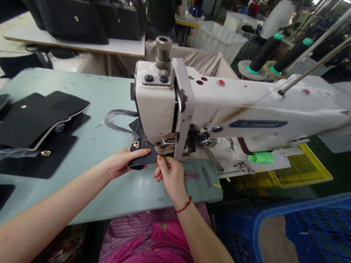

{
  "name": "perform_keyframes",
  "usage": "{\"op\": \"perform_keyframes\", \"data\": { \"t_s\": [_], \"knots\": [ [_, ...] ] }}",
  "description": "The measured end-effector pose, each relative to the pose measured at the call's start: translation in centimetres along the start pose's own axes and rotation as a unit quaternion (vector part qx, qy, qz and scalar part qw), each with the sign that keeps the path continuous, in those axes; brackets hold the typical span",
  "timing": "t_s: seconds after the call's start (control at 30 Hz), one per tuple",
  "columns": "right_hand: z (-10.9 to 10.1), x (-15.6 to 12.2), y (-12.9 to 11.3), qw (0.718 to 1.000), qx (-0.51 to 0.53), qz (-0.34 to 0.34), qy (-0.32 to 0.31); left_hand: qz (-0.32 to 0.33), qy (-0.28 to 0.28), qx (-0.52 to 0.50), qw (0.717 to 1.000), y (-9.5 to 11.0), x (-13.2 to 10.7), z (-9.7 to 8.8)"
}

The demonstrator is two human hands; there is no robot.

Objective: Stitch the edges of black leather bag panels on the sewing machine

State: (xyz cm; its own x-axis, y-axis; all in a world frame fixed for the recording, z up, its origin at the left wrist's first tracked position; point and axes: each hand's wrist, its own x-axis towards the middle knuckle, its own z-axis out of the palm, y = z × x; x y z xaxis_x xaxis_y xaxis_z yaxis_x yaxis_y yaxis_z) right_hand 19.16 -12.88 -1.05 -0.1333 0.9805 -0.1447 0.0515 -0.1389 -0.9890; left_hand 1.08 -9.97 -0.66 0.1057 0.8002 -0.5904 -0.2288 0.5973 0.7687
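My left hand [121,163] is clamped on the black panel [145,160]: thumb flat on top, fingers curled under the near edge. My right hand [170,175] is pinched on it too, thumb and forefinger together at its right-hand corner, other fingers curled in. Panel sits at the front end of the white sewing machine [247,111], its far part hidden under the machine's head. Gold clasp [136,144] on the panel, just beside my left thumb. Plastic-wrapped strap [119,119] loops out on the green table [99,199], left of the machine. Red bracelet [184,205] on my right wrist. Pink tool [190,175] lies just right of my right hand. More black pieces [29,116] with gold clasps overlap on the table, well left. Blue basket [260,236] at right, a brown sheet [279,252] inside. Two black thread spools [266,53] stand behind the machine.
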Motion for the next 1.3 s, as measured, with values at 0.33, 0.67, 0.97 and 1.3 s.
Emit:
{"op": "perform_keyframes", "data": {
  "t_s": [0.33,0.67,0.97,1.3],
  "knots": [
    [1.2,-1.2,0.9,0.997,0.071,0.001,0.022,0.017,-0.039,-0.005,0.999,0.3,0.1,-0.3],
    [2.0,-0.6,0.6,0.994,0.098,0.033,0.037,0.036,-0.048,0.005,0.998,0.4,0.7,-0.5],
    [3.0,0.0,0.5,0.987,0.138,0.068,0.049,0.040,-0.044,0.004,0.998,0.6,1.3,-0.9],
    [4.5,0.5,0.0,0.977,0.175,0.088,0.085,0.064,-0.035,-0.020,0.997,0.8,1.0,-0.4]
  ]
}}
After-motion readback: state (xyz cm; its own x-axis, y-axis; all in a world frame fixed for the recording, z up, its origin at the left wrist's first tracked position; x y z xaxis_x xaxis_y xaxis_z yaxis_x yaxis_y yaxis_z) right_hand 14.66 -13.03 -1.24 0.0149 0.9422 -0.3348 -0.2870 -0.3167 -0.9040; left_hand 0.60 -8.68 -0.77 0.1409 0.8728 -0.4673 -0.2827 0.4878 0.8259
